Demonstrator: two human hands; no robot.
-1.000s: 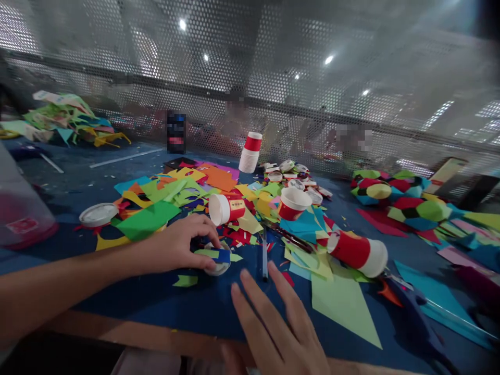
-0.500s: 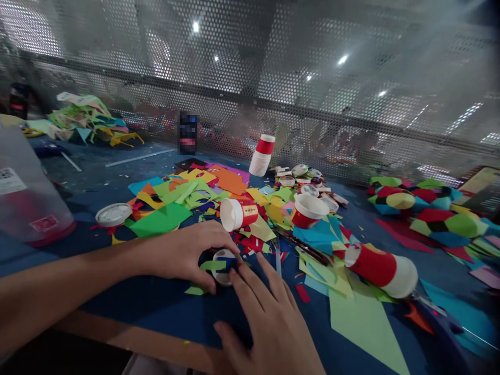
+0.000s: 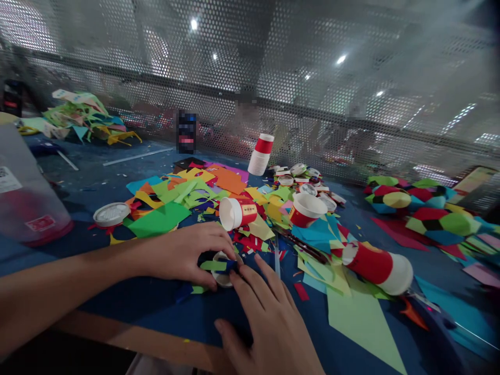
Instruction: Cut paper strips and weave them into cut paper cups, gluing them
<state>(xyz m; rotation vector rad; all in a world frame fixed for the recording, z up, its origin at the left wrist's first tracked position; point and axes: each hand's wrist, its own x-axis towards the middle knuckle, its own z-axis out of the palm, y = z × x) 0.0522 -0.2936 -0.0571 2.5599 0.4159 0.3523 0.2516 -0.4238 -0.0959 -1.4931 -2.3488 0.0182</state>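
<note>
My left hand (image 3: 183,253) grips a small white paper disc (image 3: 221,266) with green and blue paper strips stuck across it, pressing it onto the blue table (image 3: 164,307). My right hand (image 3: 269,323) lies flat on the table, its fingertips touching the disc's right edge. Just behind the disc a red-and-white paper cup (image 3: 237,213) lies on its side, and another cup (image 3: 307,209) stands upright among coloured paper scraps. A third cup (image 3: 377,264) lies on its side to the right.
A stack of cups (image 3: 261,154) stands at the back by a perforated metal screen. Cut cup rims (image 3: 300,179), a white lid (image 3: 111,214), a clear container (image 3: 23,203) at left, folded paper shapes (image 3: 414,208) at right and a light green triangle (image 3: 363,317) cover the table.
My right hand has slid forward and left until its fingertips touch the disc. My left hand has stayed on the disc. The view has shifted slightly.
</note>
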